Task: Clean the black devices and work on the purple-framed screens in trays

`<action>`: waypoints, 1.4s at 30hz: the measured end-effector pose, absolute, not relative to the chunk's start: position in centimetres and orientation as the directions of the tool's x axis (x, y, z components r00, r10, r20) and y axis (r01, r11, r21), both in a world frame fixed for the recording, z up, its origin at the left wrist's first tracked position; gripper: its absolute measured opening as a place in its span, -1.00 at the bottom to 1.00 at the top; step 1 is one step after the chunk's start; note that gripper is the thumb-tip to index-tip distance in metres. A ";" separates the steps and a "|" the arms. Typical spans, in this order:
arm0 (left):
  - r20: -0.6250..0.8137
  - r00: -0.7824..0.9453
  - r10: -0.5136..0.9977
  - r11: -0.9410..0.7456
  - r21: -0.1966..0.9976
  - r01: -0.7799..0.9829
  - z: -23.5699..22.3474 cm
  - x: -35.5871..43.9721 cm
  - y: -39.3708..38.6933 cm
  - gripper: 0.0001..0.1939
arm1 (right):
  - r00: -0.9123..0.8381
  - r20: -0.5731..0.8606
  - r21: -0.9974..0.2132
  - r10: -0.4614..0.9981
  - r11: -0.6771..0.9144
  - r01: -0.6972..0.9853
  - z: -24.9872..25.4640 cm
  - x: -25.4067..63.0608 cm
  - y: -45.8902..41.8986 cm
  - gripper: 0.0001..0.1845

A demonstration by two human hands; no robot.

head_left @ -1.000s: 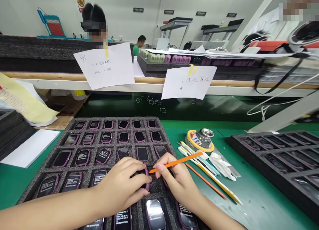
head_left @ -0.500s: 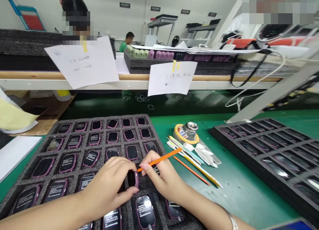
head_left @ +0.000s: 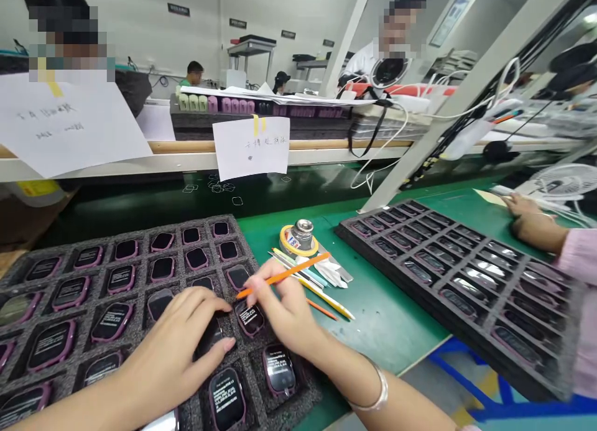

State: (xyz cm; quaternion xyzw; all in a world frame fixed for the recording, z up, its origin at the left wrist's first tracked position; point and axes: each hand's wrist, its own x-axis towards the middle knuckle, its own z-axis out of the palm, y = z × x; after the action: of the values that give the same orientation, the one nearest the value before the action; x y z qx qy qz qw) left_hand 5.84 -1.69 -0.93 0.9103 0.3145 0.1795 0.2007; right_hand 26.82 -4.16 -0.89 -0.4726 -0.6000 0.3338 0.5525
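My right hand [head_left: 282, 303] pinches a thin orange stick [head_left: 305, 266], its pointed end aimed left toward my left fingertips. Just below those right fingers lies a purple-framed smartwatch [head_left: 250, 319] with white text on its lit screen. My left hand [head_left: 181, 341] is over the dark foam tray [head_left: 242, 372], thumb and fingers apart. Partly hidden between them, a dark-screened smartwatch [head_left: 213, 336] rests in its slot. Other smartwatches fill the surrounding slots, such as the lit one [head_left: 227, 398] nearer me.
Behind my right hand are a yellow tape roll [head_left: 285, 239] with a metal-topped bottle [head_left: 304, 232], several pens and sticks [head_left: 331, 299], and crumpled tissue [head_left: 329, 270]. A second watch tray [head_left: 420, 282] stands to the right. A co-worker's hand [head_left: 520, 204] is beyond it.
My view has swung right. The left fingers have come off the tilted smartwatch, which now lies in its slot. The orange stick has shifted to above the neighbouring smartwatch.
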 end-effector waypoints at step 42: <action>0.434 0.835 0.338 -0.922 0.332 0.200 -0.8 10.5 -4.3 -0.92 | 0.036 0.304 -0.918 0.952 0.283 0.278 -4.0 28.5 -5.2 -0.65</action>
State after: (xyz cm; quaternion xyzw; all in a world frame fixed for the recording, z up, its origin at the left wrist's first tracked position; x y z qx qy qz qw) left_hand 10.51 -4.28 -0.78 0.9480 0.1419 0.2493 0.1378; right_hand 28.46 -5.21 -3.97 -0.5018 -0.6125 0.3268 0.5160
